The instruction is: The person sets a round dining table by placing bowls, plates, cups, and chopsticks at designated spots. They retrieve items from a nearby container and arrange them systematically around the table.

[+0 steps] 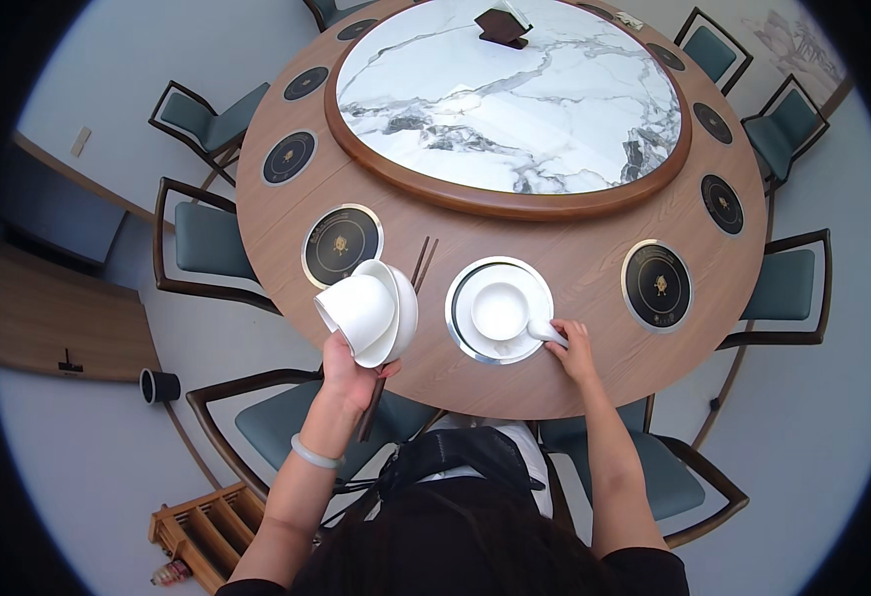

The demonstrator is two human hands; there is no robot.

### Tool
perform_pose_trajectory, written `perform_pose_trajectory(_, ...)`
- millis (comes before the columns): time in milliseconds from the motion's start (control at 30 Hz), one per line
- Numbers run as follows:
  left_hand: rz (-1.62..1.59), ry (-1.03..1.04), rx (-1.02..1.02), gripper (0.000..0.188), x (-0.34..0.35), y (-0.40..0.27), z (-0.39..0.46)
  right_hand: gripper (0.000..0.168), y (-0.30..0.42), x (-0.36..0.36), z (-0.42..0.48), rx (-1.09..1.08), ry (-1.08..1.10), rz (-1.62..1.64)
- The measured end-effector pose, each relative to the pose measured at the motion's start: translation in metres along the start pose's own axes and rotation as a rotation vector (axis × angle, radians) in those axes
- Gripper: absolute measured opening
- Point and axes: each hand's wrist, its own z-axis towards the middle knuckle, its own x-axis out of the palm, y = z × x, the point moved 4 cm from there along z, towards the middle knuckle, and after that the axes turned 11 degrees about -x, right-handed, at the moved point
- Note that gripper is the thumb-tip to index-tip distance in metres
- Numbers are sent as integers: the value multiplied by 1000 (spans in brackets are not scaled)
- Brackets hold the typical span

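Observation:
My left hand (353, 376) holds nested white bowls (364, 309), tipped on their side with the nearest rim facing lower left. Dark chopsticks (424, 264) pass under the bowls, and their thick ends stick out below the same hand. In front of me a white plate (468, 333) lies over a round silver-rimmed inset in the wooden table (435, 380). A small white bowl (499, 311) stands on that plate. My right hand (573, 350) has its fingers on the handle of a white soup spoon (543, 331), whose head lies at the plate's right side, next to the small bowl.
A marble turntable (510, 127) with a wooden rim bears a dark holder (504, 28). Black round hotplates (657, 286) are set around the table. Teal chairs (212, 237) ring it, including one (636, 462) at my right. A wooden rack (208, 533) stands at lower left.

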Motion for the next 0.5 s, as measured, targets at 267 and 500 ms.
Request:
perform_pose_trajectory(267,-14,22,-3,26,-1,1,1,49,25,-21,4,-46,-231,-94)
perform_pose_trajectory(500,-52,54,32,33,-3,4,3,25,94,-43,25,68,-383,206)
